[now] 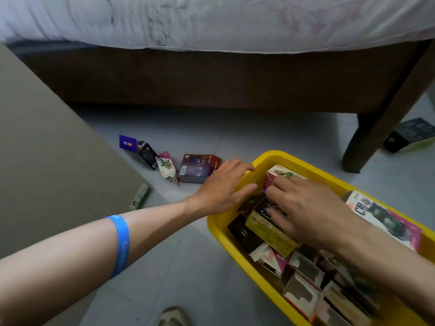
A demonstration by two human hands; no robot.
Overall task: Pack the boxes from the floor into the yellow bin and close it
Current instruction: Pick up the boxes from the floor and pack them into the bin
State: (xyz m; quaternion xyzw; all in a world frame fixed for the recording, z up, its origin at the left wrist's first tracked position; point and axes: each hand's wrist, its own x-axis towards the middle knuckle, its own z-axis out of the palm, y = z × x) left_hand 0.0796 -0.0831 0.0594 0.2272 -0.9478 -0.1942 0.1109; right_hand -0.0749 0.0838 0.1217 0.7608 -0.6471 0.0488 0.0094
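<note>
Yellow plastic is the bin (237,229) that stands on the floor (188,255) at your right, already full of packed boxes. Your left hand (222,187) lies on its far-left rim with straight, slightly spread fingers. Your right hand (303,208) presses down on the boxes inside, its fingers (277,191) straight and touching a pink box (270,178) and a black box (264,208). Three boxes are not yet packed: a dark red box (197,169), a pink-white box (167,167) and a purple-black box (138,149), all near the bed (211,78).
</note>
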